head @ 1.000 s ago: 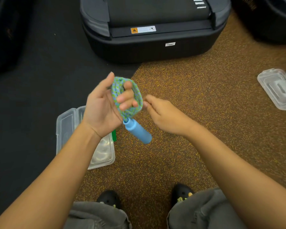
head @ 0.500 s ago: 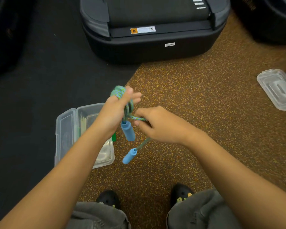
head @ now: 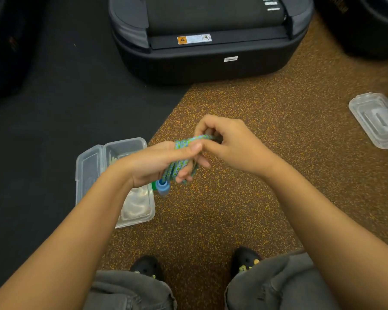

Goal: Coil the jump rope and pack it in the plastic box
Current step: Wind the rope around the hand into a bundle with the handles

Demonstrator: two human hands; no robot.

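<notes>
The left hand (head: 157, 162) is gripping the mostly coiled green-and-blue braided jump rope (head: 181, 161) while the right hand (head: 229, 145) is pinching its far loop; packing remains, the clear plastic box (head: 92, 166) lying open at near left

Large black padded case (head: 208, 36) at top centre, straddling black mat (head: 54, 104) and speckled brown floor (head: 267, 135); orange-and-white warning label (head: 194, 39) and small white tag (head: 231, 59) on its front. Right of case and nearer, clear plastic lid (head: 375, 120) flat on brown floor. Well below case, black shoes (head: 147, 268) and grey trouser legs (head: 271, 285) at bottom edge.
</notes>
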